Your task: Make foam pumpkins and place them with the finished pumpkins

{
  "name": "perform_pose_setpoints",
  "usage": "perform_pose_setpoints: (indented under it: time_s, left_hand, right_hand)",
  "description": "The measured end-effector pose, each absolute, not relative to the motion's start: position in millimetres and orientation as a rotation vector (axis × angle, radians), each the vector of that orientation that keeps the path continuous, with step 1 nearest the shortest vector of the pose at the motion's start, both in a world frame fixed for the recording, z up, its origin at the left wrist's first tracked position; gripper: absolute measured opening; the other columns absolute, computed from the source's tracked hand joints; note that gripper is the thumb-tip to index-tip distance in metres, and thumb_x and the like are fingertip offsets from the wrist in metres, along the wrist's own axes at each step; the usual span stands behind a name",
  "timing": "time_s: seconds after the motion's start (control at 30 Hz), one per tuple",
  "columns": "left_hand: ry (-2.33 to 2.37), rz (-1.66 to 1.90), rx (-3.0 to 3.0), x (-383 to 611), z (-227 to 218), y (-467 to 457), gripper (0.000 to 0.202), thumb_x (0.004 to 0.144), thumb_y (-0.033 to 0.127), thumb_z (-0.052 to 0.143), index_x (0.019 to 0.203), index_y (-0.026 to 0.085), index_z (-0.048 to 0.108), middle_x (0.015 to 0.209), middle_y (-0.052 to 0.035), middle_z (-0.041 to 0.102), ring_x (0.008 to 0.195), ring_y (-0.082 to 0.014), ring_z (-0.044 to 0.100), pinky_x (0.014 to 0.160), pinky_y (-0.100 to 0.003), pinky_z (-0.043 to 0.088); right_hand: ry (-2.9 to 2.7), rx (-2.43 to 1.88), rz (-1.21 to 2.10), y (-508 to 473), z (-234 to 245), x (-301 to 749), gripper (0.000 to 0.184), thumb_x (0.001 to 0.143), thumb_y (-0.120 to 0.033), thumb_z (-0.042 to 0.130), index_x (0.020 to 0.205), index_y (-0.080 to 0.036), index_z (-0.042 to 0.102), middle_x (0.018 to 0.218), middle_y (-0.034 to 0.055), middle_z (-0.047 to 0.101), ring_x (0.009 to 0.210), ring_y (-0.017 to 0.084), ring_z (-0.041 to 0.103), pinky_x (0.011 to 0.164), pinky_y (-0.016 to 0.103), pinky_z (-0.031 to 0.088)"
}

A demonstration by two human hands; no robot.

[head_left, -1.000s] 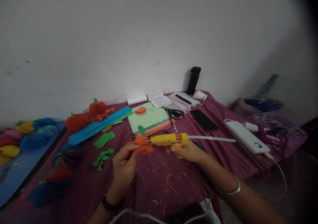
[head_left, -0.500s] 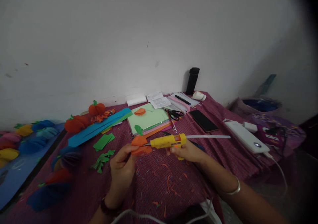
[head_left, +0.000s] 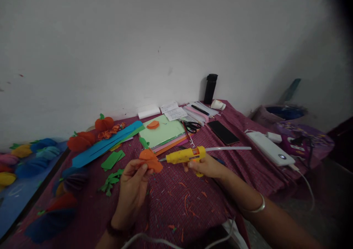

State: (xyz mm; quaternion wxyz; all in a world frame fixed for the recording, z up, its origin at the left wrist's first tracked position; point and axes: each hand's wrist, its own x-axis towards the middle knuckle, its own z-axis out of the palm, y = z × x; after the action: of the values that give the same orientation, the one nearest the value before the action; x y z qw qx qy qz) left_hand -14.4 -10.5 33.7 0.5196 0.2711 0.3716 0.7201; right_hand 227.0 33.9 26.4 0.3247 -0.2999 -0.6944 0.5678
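Between the thumb and fingers of my left hand (head_left: pixel 134 190) is an orange paper pumpkin (head_left: pixel 150 160) with a green paper stem (head_left: pixel 143 143). My right hand (head_left: pixel 205 167) is closed around the handle of a yellow glue gun (head_left: pixel 182 155). The gun's metal nozzle points left, right by the pumpkin's edge; whether it touches the paper I cannot tell. A long clear glue stick (head_left: pixel 228 148) juts from the gun's back end. Left of my left hand lie green paper strips (head_left: pixel 113 160) and cut green paper pieces (head_left: pixel 110 181).
Behind my hands lies a stack of coloured paper (head_left: pixel 165 133), with black-handled scissors (head_left: pixel 191 126) beside it. A phone (head_left: pixel 223 132), a power bank (head_left: pixel 270 148) and a black bottle (head_left: pixel 210 89) are to the right. Finished paper pumpkins (head_left: pixel 81 141) sit at left. Paper scraps litter the purple cloth (head_left: pixel 165 197).
My left hand has tilted and turned the pumpkin, so its stem now leans left. The glue gun has shifted only slightly, and the whole view has moved a little.
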Motion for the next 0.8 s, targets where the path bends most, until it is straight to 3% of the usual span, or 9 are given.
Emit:
perform_pose_setpoints:
  time_s: [0.17, 0.43, 0.6, 0.8]
  left_hand:
    - [0.958, 1.783, 0.811, -19, 30, -10, 0.025, 0.053, 0.023, 0.087, 0.07, 0.019, 0.07, 0.064, 0.0038, 0.069, 0.057, -0.0086, 0.065, 0.058, -0.017, 0.056]
    - [1.061, 1.697, 1.204, -21, 13, -17, 0.013, 0.071, 0.021, 0.076, 0.082, 0.019, 0.071, 0.079, -0.001, 0.073, 0.068, -0.0139, 0.07, 0.065, -0.022, 0.057]
    - [1.004, 1.734, 1.142, -19, 16, -17, 0.013, 0.069, 0.02, 0.077, 0.08, 0.02, 0.071, 0.074, 0.0015, 0.072, 0.064, -0.0122, 0.068, 0.064, -0.021, 0.057]
    - [1.003, 1.797, 0.946, -16, 25, -14, 0.016, 0.06, 0.023, 0.082, 0.071, 0.02, 0.07, 0.067, 0.003, 0.07, 0.058, -0.0108, 0.066, 0.058, -0.02, 0.057]
  right_hand:
    - [-1.771, -0.721, 1.463, 29, 31, 224, 0.059, 0.075, -0.07, 0.056, 0.082, -0.012, 0.06, 0.065, 0.0001, 0.054, 0.046, 0.004, 0.037, 0.039, 0.016, 0.031]
    - [-1.767, -0.789, 1.462, 29, 35, 222, 0.059, 0.073, -0.07, 0.058, 0.086, -0.012, 0.062, 0.068, 0.001, 0.056, 0.049, 0.005, 0.039, 0.041, 0.016, 0.032]
    - [-1.825, -0.737, 1.415, 31, 35, 222, 0.056, 0.072, -0.068, 0.061, 0.081, -0.013, 0.062, 0.07, 0.0025, 0.058, 0.061, 0.01, 0.049, 0.053, 0.02, 0.042]
    - [-1.877, -0.728, 1.463, 32, 35, 228, 0.057, 0.072, -0.067, 0.062, 0.086, -0.011, 0.064, 0.072, 0.0031, 0.06, 0.06, 0.009, 0.049, 0.052, 0.02, 0.041]
